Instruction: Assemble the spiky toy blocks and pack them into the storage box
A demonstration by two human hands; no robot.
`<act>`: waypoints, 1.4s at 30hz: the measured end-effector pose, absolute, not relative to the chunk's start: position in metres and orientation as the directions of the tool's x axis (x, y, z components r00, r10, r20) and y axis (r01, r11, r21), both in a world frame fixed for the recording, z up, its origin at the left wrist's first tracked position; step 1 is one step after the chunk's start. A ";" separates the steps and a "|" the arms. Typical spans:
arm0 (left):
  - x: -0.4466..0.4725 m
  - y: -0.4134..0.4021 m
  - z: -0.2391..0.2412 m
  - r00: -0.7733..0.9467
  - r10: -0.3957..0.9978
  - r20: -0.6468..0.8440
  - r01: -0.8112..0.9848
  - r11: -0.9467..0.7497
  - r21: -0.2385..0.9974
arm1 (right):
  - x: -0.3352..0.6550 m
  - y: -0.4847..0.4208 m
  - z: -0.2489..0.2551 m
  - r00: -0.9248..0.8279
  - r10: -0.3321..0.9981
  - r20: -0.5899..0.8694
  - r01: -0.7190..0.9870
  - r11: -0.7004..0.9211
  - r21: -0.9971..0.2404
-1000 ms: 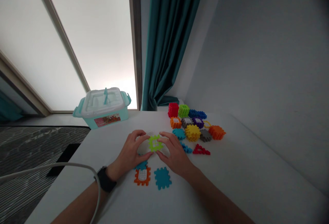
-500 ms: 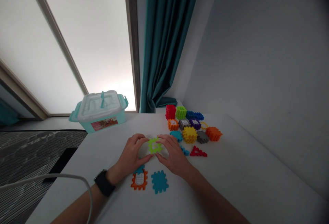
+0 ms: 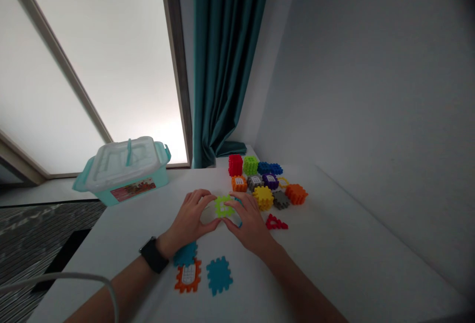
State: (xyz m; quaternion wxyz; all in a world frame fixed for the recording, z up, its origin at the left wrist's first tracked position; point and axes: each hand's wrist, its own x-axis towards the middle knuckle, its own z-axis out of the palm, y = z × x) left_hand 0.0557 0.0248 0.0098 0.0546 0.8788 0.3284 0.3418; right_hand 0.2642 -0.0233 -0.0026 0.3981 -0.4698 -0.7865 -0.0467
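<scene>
White table [image 3: 352, 244]. Far left corner: a teal storage box [image 3: 122, 169] with a clear lid. Far edge: a cluster of toothed blocks [image 3: 263, 198] in red, green, blue, orange, grey, purple and yellow, with a red triangle [image 3: 276, 223] just in front. Centre: a lime-green frame [image 3: 223, 207]. Near edge: an orange frame [image 3: 188, 275] just beside a teal plate [image 3: 219, 275], and a second teal plate [image 3: 185, 253] touching the frame's far side.
</scene>
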 end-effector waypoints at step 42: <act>0.080 0.061 -0.021 0.689 0.599 0.408 0.553 -0.798 0.238 | 0.348 0.045 0.014 0.092 0.716 0.692 0.875 0.274 -0.400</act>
